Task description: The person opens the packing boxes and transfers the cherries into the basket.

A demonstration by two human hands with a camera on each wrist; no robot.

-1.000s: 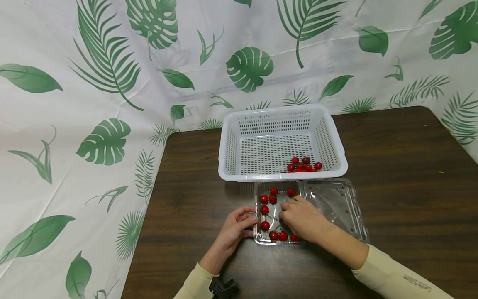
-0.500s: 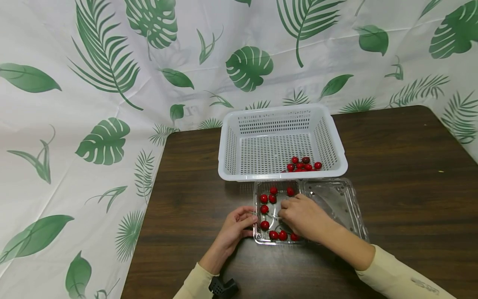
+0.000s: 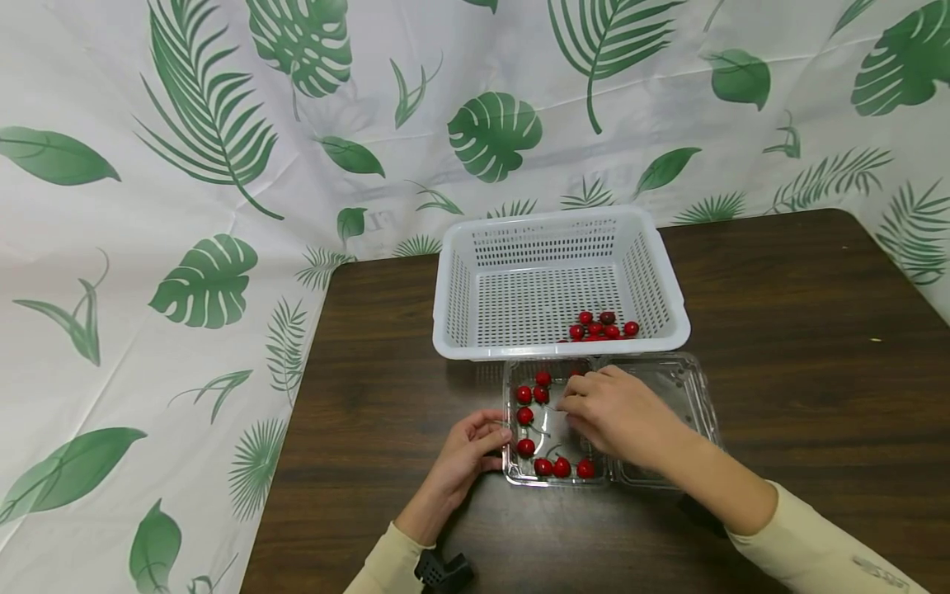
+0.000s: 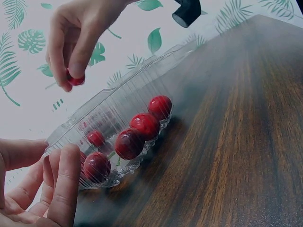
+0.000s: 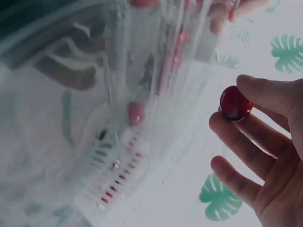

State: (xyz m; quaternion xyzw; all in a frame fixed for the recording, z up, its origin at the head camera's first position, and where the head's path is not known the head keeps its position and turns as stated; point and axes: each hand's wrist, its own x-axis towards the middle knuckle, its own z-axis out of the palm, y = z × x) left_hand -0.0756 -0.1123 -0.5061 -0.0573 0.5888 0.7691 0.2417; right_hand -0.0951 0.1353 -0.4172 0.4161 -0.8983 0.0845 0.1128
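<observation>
My left hand (image 3: 467,450) holds the left wall of a clear plastic clamshell container (image 3: 507,474); in the left wrist view its thumb touches the rim and its fingers (image 4: 66,189) lie against the side. Inside the container, red cherries (image 3: 525,447) with thin stems lie along the left and front sides. My right hand (image 3: 619,417) is above the container and pinches one cherry (image 5: 235,103) between thumb and fingertips, plain in the right wrist view. From the head view that cherry is hidden by the hand, which also partly covers a cherry at the container's back.
Directly behind the container stands a white perforated basket (image 3: 482,352), with several cherries (image 3: 595,329) near its front right. The container's open lid (image 3: 693,388) lies flat to the right, partly under the right forearm. Beneath is a dark wooden table (image 3: 386,346); a leaf-patterned cloth (image 3: 416,148) hangs behind.
My right hand has risen and shifted slightly toward the back, uncovering the cherry at the front right of the container. The left hand stays where it was.
</observation>
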